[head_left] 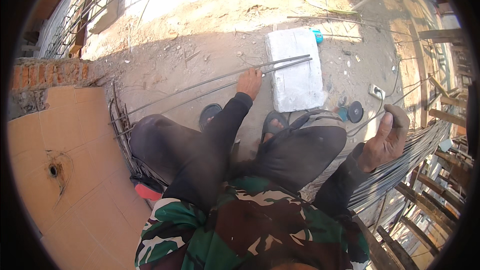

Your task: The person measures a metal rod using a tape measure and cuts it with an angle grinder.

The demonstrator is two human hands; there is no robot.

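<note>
My left hand [250, 83] is closed round a thin steel rod [286, 66], whose far end lies over the pale concrete block [296, 87]. A second steel rod [192, 86] runs almost parallel, just beyond my fingers, with its end on the same block. My right hand [382, 142] is raised on the right, thumb and fingers curled together at the tips. Whatever it pinches, if anything, is too small to make out. A thin line passes near those fingertips; I cannot tell whether they touch it.
A turquoise tape measure [317, 35] sits by the block's far right corner. Further right are a black disc [355, 112] and a white socket with a plug [376, 91]. Bundled steel rods [400, 162] lie along the right. A brick wall edge [50, 74] and tiled surface [75, 160] border the left.
</note>
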